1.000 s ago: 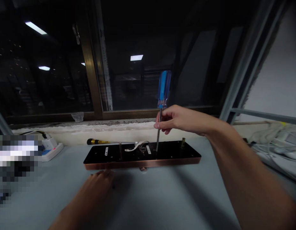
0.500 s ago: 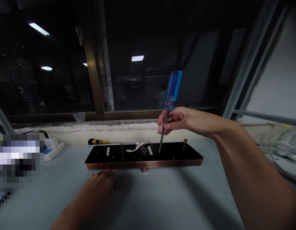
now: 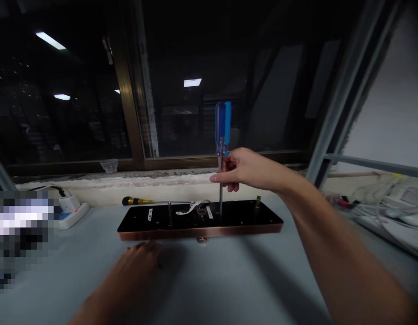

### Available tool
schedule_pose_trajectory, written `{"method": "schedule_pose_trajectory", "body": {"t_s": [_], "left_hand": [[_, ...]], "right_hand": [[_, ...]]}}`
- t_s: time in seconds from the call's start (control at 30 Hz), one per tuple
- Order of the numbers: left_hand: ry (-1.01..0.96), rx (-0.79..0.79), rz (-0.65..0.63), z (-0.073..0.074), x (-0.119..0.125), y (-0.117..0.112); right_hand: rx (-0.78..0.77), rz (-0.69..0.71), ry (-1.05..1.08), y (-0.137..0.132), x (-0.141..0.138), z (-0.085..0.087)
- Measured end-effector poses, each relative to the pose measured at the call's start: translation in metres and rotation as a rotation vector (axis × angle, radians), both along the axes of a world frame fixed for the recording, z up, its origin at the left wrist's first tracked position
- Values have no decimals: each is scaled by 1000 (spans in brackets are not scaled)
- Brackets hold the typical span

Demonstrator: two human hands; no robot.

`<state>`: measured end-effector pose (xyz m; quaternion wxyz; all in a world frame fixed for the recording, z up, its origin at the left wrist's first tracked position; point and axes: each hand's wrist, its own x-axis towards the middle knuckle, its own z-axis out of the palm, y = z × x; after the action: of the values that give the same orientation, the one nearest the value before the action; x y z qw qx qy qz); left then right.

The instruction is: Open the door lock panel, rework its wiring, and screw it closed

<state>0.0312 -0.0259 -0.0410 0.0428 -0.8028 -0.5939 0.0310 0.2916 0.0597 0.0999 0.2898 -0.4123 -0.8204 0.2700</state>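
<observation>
A blue-handled screwdriver stands almost upright, handle up, its tip down on the back of a long black panel with a copper-coloured rim, which looks like a door lock. My right hand is closed around the metal shank just below the handle. Two posts, a brass one and a darker one, rise from the panel. A white ribbon cable lies over its middle. By the panel's front left edge rests my left hand, fingers curled; what they hold, if anything, is hidden.
Behind the panel lies a second screwdriver with a black and yellow handle. A white power strip with a plug is at the left. Tangled cables lie at the right. A clear plastic cup sits on the window sill.
The blue screwdriver has gone from tilted right to nearly upright, its handle moving left. My right hand's fingers have shifted on the shank. My left hand stays by the panel.
</observation>
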Motion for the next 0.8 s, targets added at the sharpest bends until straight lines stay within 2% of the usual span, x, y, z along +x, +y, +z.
{"method": "schedule_pose_trajectory", "body": {"t_s": [0.13,0.33,0.57,0.8], "left_hand": [[-2,29,-18,-5,-3,0],[-21,84,-52,-15,-10,2],[1,25,-6,-5,-4,0],[-33,4,14,-4,-2,-1]], "right_hand": [[-15,9,3,2,1,0],[-98,158,35,-4,17,4],[-202,213,54,-11,23,6],[-294,353,44,-14,36,8]]}}
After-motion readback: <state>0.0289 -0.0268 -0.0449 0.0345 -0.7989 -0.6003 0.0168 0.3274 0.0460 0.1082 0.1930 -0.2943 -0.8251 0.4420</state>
